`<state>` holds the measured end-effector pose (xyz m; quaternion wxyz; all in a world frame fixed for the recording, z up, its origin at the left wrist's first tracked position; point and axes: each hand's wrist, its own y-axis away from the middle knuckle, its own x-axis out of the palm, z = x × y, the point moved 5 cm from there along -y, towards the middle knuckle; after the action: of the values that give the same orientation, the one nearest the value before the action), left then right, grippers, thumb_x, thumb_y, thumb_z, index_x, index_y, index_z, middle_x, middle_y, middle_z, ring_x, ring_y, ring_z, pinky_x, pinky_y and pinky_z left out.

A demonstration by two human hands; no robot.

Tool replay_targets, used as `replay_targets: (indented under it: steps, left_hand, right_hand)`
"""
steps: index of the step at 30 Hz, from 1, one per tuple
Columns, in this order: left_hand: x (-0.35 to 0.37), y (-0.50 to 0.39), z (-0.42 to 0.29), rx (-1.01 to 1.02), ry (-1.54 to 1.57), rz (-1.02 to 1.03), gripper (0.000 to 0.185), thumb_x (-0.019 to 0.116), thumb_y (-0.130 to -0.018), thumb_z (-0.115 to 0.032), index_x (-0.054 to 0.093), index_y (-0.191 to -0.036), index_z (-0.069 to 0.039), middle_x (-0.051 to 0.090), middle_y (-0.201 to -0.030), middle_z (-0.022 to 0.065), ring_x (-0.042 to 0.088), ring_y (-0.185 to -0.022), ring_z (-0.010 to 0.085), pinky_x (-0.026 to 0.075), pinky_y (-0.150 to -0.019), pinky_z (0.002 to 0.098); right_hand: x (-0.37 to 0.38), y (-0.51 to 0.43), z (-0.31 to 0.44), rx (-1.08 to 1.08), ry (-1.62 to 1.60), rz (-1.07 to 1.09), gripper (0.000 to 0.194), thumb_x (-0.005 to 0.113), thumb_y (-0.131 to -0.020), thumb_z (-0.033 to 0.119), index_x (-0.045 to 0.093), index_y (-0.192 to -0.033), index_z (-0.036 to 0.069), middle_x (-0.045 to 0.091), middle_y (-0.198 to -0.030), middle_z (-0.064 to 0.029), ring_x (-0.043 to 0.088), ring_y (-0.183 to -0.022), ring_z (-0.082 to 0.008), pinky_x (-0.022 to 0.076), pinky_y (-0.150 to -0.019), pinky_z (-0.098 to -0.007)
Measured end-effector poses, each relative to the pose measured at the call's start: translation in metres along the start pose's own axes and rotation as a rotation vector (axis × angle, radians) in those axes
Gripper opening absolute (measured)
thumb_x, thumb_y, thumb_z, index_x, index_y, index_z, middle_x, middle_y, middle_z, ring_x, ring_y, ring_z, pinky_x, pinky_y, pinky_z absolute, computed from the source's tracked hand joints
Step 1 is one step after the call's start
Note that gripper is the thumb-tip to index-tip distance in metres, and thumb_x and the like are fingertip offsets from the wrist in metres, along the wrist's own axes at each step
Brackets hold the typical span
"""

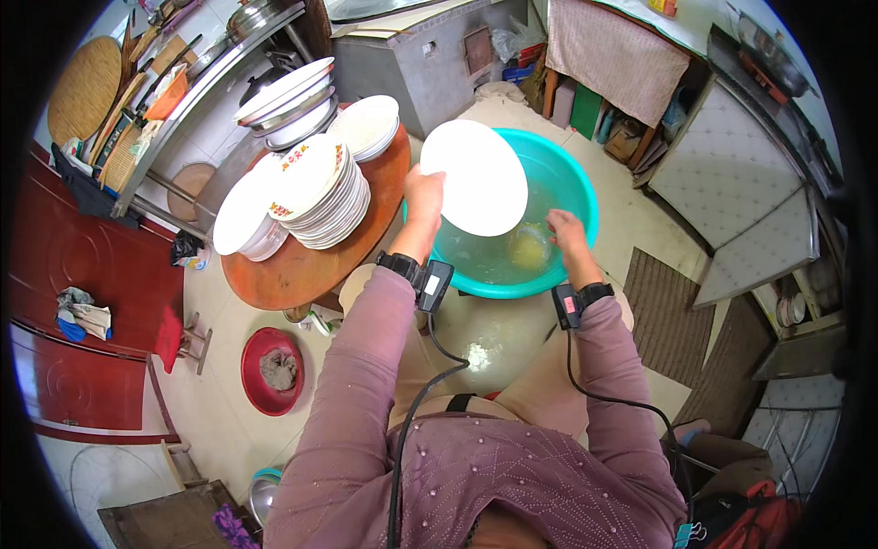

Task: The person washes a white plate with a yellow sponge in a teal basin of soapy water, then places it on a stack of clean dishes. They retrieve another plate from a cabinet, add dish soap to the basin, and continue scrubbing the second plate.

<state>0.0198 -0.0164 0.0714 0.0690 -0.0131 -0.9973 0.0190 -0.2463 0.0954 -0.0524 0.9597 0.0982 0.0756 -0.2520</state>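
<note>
My left hand grips a white oval plate by its left edge. The plate is tilted over a turquoise plastic basin holding cloudy water. My right hand is above the basin's right side, fingers loosely bent and apart, with nothing seen in it. To its left in the water shows a round yellowish thing, perhaps a scrubber; I cannot tell for sure. On my left, a round wooden table carries a tall stack of flower-rimmed plates, a white stack and a smaller stack.
Large dishes are piled at the table's back. A red basin with a grey cloth stands on the floor at left. Cables run from both wrist devices along my arms. A cabinet door hangs open at right; a person's leg is behind.
</note>
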Motion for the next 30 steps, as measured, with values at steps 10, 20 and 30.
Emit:
replay_targets:
  steps: [10,20,30]
  left_hand:
    - [-0.029,0.019,0.022,-0.345,0.561,0.072,0.042,0.055,-0.086,-0.007,0.05,-0.124,0.01,0.062,-0.117,0.02,0.063,-0.105,0.0295,0.052,-0.09,0.0403]
    - [-0.04,0.002,0.017,-0.319,0.642,-0.03,0.043,0.053,-0.084,-0.001,0.05,-0.126,0.007,0.062,-0.117,0.0184,0.062,-0.105,0.0302,0.051,-0.089,0.0398]
    - [-0.047,0.017,0.01,-0.294,0.503,-0.075,0.043,0.052,-0.082,0.0,0.05,-0.124,0.005,0.063,-0.11,0.0154,0.063,-0.096,0.0247,0.052,-0.08,0.0348]
  right_hand:
    - [0.098,-0.017,0.003,-0.305,1.089,0.347,0.04,0.051,-0.085,0.01,0.057,-0.125,0.013,0.059,-0.123,-0.0193,0.058,-0.11,-0.0381,0.0478,-0.09,-0.0481]
    - [0.145,-0.055,-0.055,-0.058,1.399,0.705,0.041,0.055,-0.089,0.024,0.055,-0.127,0.007,0.06,-0.125,-0.0179,0.056,-0.117,-0.0353,0.0448,-0.094,-0.049]
    - [0.107,0.001,0.083,0.338,-0.668,0.493,0.05,0.042,-0.096,0.049,0.049,-0.133,0.016,0.058,-0.127,-0.0057,0.06,-0.11,-0.0215,0.0506,-0.085,-0.0368]
